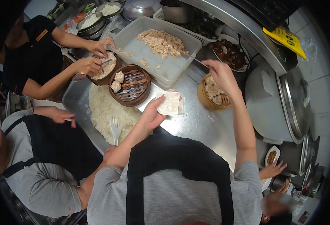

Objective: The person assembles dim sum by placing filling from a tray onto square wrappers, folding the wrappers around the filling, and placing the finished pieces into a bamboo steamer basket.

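Observation:
My left hand (151, 115) pinches a small stack of pale square dumpling wrappers (168, 104) above the steel counter. My right hand (222, 74) is closed around the end of a thin metal utensil (197, 59); its exact kind I cannot make out. The utensil's far end reaches the edge of the minced filling (161, 42), heaped in a clear plastic tub (142, 69). Below my right wrist stands a bamboo steamer (203, 98) with several dumplings (213, 91). Left of the wrappers, a darker steamer (129, 100) holds two dumplings (117, 82) on its slats.
At the left, a co-worker's hands (92, 62) work over another filled steamer (107, 69). A second person (52, 150) stands close on my left, by a tray of rice (107, 108) with a white fork-shaped scoop (115, 129). Large lidded pot (270, 101) at right; dark food bowl (230, 52) behind.

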A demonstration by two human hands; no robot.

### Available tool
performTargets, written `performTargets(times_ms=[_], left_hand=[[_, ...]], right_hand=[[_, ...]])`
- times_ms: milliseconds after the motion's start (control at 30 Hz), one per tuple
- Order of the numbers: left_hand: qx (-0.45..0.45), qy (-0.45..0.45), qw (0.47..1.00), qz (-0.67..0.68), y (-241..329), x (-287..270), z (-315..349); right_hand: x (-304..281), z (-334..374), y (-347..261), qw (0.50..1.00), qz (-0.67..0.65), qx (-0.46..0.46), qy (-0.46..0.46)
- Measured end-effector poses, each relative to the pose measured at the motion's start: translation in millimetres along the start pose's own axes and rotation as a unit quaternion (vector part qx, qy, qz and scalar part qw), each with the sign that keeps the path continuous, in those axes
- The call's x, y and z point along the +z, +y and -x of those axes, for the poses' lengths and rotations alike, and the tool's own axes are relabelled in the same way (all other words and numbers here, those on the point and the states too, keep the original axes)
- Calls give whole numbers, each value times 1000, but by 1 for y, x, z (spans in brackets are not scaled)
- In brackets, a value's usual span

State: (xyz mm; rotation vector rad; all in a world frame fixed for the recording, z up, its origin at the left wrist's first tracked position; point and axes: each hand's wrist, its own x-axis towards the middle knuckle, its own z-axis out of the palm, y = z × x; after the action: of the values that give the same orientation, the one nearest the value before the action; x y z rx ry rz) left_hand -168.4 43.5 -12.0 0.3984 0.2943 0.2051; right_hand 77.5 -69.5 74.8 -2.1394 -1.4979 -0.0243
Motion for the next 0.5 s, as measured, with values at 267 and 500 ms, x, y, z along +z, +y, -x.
performTargets(times_ms=[267, 500], left_hand=[[115, 95, 988, -30, 32, -4, 0], [167, 145, 974, -55, 61, -3, -2]], right_hand=[[56, -120, 22, 978, 140, -13, -156], [59, -135, 26, 958, 143, -40, -245]])
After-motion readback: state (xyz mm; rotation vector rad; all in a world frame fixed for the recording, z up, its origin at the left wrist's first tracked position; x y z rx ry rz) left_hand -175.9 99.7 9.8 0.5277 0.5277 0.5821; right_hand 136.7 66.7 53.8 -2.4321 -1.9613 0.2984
